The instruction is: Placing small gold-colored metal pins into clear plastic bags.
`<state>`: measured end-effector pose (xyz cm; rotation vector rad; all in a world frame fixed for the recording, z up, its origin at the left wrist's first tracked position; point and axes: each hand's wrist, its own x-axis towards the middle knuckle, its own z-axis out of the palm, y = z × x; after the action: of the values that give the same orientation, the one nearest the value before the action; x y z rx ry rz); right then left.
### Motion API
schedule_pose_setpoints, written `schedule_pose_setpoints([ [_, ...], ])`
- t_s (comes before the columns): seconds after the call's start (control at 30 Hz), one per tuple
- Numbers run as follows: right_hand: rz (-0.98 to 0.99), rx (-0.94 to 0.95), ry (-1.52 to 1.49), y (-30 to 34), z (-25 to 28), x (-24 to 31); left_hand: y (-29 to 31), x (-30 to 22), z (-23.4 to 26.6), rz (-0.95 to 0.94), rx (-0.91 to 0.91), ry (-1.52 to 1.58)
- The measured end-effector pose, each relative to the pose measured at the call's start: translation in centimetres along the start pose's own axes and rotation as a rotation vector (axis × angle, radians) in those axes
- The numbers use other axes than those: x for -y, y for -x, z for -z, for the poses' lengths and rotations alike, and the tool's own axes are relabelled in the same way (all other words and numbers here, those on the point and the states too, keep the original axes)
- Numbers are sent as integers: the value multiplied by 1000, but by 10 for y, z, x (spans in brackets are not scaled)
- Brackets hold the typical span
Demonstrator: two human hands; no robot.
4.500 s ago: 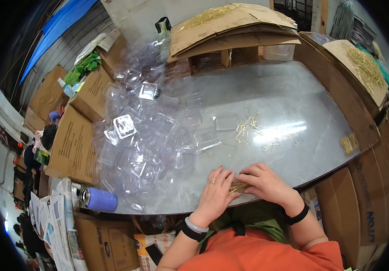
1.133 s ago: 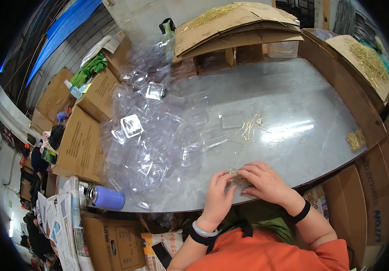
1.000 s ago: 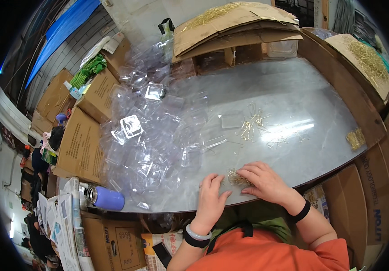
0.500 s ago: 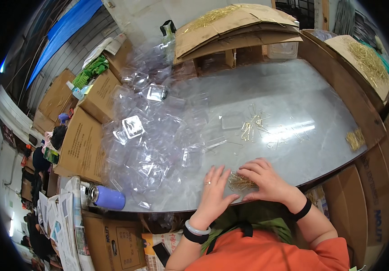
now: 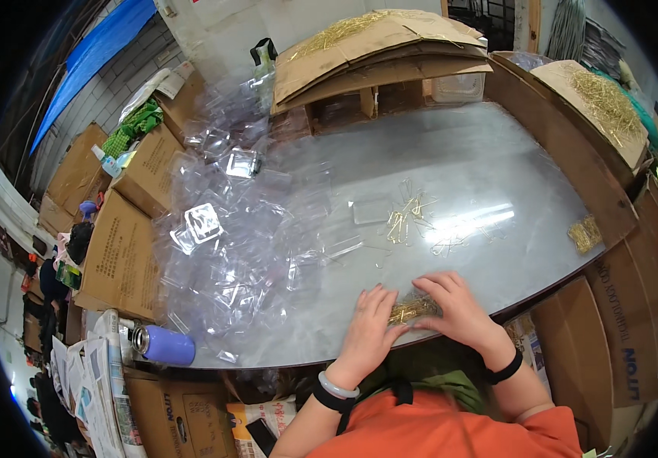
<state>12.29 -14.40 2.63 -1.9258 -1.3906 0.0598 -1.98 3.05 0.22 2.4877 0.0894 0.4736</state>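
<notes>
A bundle of thin gold wire hooks (image 5: 413, 311) lies at the table's near edge, between my two hands. My left hand (image 5: 369, 330) presses against its left end, fingers close together and thumb along the near side. Around its right end curves my right hand (image 5: 457, 311), fingertips on the far side and thumb on the near side. The two thumbs almost meet in front of the bundle. Beyond them, loose gold wire hooks (image 5: 399, 221) are scattered beside a small clear plastic box (image 5: 372, 211).
Clear plastic boxes (image 5: 241, 259) cover the table's left side. A purple bottle (image 5: 169, 346) lies at the front left. Another gold wire bundle (image 5: 584, 234) sits at the right edge. Cardboard (image 5: 390, 57) bearing gold wires stands at the back, and a cardboard wall (image 5: 566, 153) borders the right.
Both hands have closed in around the wire bundle, which now lies straighter and more compact between them. The whole view has shifted slightly, so the table appears further left.
</notes>
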Motion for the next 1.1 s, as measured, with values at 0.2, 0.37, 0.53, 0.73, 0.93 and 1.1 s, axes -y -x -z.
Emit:
schedule_pose_setpoints([
  [0.2, -126, -50, 164, 20, 15, 16, -5, -16, 1, 23, -59, -52],
  [0.37, -92, -109, 104, 30, 2, -2, -6, -4, -8, -49, -40, -125],
  [0.53, -136, -254, 81, 36, -21, 11, -5, -12, 1, -98, 28, -160],
  [0.73, -130, -238, -40, 16, -49, 32, -5, -9, -3, -94, 54, -113],
  [0.93, -30, 1, -234, -2, -19, 15, -2, -1, -4, -70, 0, -49],
  [1.1, 58, 192, 67, -4, 4, -3, -3, -5, -2, -69, -28, -15],
])
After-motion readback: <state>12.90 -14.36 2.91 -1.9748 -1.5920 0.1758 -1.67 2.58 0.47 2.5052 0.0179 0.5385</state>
